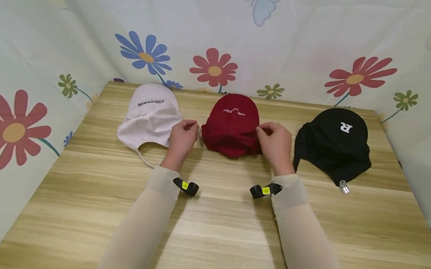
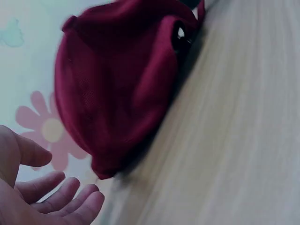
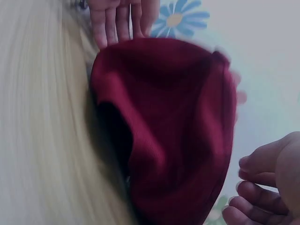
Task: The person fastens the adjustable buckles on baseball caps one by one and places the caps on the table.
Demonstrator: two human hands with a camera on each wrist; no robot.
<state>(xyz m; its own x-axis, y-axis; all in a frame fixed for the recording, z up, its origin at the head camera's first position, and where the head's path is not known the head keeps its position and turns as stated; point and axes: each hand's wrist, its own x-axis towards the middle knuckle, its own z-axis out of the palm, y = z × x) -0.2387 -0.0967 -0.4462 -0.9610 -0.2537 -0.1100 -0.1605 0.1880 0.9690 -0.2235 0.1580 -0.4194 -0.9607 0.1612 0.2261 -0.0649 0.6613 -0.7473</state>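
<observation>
A dark red baseball cap (image 1: 232, 125) with partly crumpled lettering lies at the table's far middle, its crown sagging in folds. Just off its left side is my left hand (image 1: 183, 139); the left wrist view shows loosely bent fingers (image 2: 70, 197) with nothing between them, apart from the red fabric (image 2: 117, 79). My right hand (image 1: 275, 145) is at the cap's right side, overlapping its edge in the head view. In the right wrist view a gap separates those fingers (image 3: 255, 197) from the cap (image 3: 173, 117), and they hold nothing.
A pale pink cap (image 1: 152, 117) marked COLORADO lies to the left, its strap toward me. On the right lies a black cap (image 1: 335, 145) with a white R and a metal buckle (image 1: 343, 187). Behind the wooden table (image 1: 217, 232) hangs a flower-patterned cloth (image 1: 297, 45).
</observation>
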